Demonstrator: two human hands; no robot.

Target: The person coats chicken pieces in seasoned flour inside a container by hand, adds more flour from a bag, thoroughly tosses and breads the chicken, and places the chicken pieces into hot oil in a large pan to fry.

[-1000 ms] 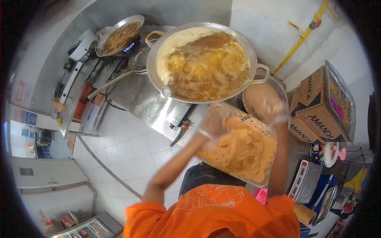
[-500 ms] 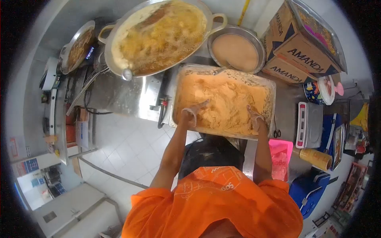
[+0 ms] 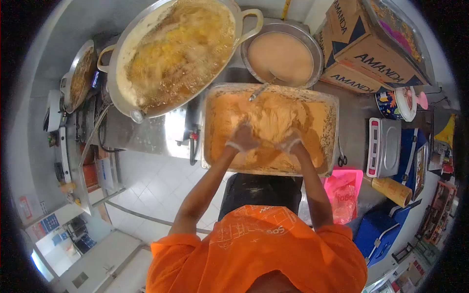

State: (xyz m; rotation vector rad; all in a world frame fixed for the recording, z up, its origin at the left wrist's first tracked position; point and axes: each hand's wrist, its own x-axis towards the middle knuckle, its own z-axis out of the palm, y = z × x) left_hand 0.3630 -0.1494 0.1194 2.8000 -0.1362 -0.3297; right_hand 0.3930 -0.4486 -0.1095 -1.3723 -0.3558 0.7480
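A wide metal tray [image 3: 334, 117] holds an orange-tan, flour-like coating [image 3: 312, 110], heaped at the middle. Both my hands are in it, in what look like clear gloves. My left hand [image 3: 243, 136] presses into the coating left of centre, its fingers blurred. Just to its right, my right hand [image 3: 290, 139] touches the near side of the heap; its fingers are smeared by motion and partly hidden. Whether either hand grips any of the coating does not show. A utensil's patterned handle [image 3: 259, 91] reaches over the tray's far rim from the bowl behind.
Behind the tray are a large pan of bubbling oil [image 3: 181, 53] and a bowl of pale orange liquid [image 3: 281, 58]. Cardboard boxes [image 3: 373, 58] stand at right. Scissors [image 3: 342, 158], a scale [image 3: 383, 146] and a pink container [image 3: 344, 195] lie right of the tray.
My hands have moved inward from the tray's two sides and are now close together at the heap. The camera view has shifted and turned slightly.
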